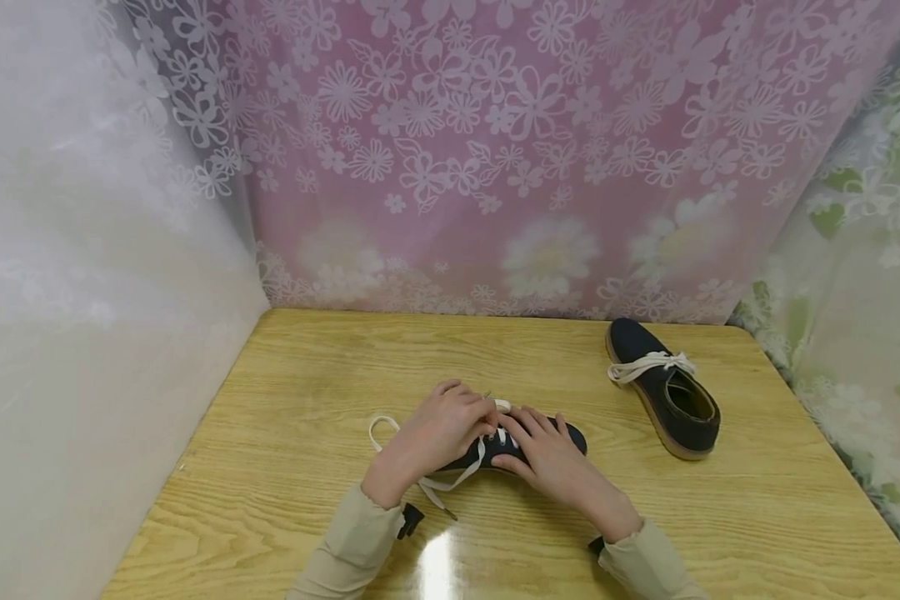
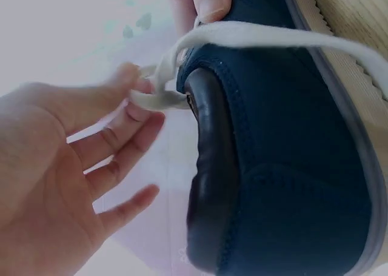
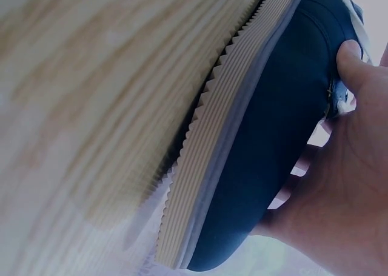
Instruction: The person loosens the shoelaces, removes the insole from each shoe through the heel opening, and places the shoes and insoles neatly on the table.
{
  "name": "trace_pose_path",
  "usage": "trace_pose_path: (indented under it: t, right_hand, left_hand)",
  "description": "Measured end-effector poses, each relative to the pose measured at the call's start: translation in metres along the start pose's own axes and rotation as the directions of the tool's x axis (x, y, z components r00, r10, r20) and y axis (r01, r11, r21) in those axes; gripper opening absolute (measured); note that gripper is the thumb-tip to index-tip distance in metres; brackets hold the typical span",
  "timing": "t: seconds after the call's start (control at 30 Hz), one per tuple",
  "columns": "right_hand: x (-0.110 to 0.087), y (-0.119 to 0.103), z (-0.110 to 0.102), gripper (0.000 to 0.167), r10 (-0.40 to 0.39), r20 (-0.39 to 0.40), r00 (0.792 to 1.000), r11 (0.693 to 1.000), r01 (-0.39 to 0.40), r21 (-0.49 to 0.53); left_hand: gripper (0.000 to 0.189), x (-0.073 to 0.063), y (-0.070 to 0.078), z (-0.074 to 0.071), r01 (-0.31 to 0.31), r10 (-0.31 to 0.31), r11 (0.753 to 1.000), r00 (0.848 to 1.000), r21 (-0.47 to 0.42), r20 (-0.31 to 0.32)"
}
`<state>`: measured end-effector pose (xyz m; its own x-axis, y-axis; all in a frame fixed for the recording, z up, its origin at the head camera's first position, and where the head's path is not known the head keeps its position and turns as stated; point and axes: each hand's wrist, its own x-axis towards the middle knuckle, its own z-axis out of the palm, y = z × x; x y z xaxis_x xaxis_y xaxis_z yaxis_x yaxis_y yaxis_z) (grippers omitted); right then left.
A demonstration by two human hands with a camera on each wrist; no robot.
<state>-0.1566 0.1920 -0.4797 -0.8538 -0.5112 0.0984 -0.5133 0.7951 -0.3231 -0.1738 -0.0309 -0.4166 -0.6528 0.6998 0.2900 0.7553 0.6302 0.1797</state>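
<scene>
A dark navy shoe (image 1: 574, 435) with a pale ribbed sole rests on the table, toe to the right. Over its opening, my left hand (image 1: 444, 427) pinches a white shoelace (image 2: 267, 34) between thumb and index finger; the other fingers are spread apart in the left wrist view. The lace runs from the eyelets, and a loose length hangs over the shoe's near side. Across the front of the shoe, my right hand (image 1: 555, 462) holds it, thumb by the eyelets on the near side and fingers over the top. Part of the lacing is hidden under the hands.
A matching navy shoe (image 1: 648, 379) with its white lace tied in a bow stands farther back on the right. Both lie on a wood-grain table (image 1: 292, 375). A pink floral curtain (image 1: 457, 167) hangs behind the far edge, with pale sheets at both sides.
</scene>
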Motion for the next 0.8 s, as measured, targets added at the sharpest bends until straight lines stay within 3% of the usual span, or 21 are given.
trace_pose_path:
  t: [0.2, 0.37, 0.47, 0.67, 0.73, 0.8]
  right_hand:
    - [0.0, 0.0, 0.0, 0.066, 0.0, -0.011, 1.0, 1.0, 0.001, 0.012]
    - [0.0, -0.001, 0.0, 0.067, 0.007, -0.001, 1.0, 1.0, -0.007, 0.011]
    - [0.0, 0.0, 0.0, 0.067, 0.006, 0.003, 1.0, 1.0, -0.006, 0.007]
    - [0.002, 0.0, -0.001, 0.067, -0.004, -0.004, 1.0, 1.0, 0.004, -0.005]
    - [0.002, 0.0, -0.001, 0.067, -0.001, -0.001, 1.0, 1.0, 0.001, -0.005]
    - [0.002, 0.0, 0.0, 0.067, 0.003, 0.003, 1.0, 1.0, -0.003, -0.002]
  left_hand:
    - [0.01, 0.0, -0.005, 0.0, 0.012, -0.009, 0.975, 1.0, -0.223, 0.014]
    - [0.013, 0.0, -0.006, -0.002, 0.029, -0.02, 0.944, 0.999, -0.329, 0.033]
    - [0.013, 0.0, -0.006, -0.005, 0.078, -0.073, 0.939, 0.997, -0.334, 0.028]
    - [0.012, -0.003, -0.011, -0.011, 0.191, -0.203, 0.963, 0.978, -0.19, -0.044]
    - [0.015, -0.005, -0.012, -0.01, 0.209, -0.215, 0.966, 0.976, -0.155, -0.022]
    - [0.017, -0.006, -0.014, -0.006, 0.217, -0.212, 0.966, 0.976, -0.141, 0.049]
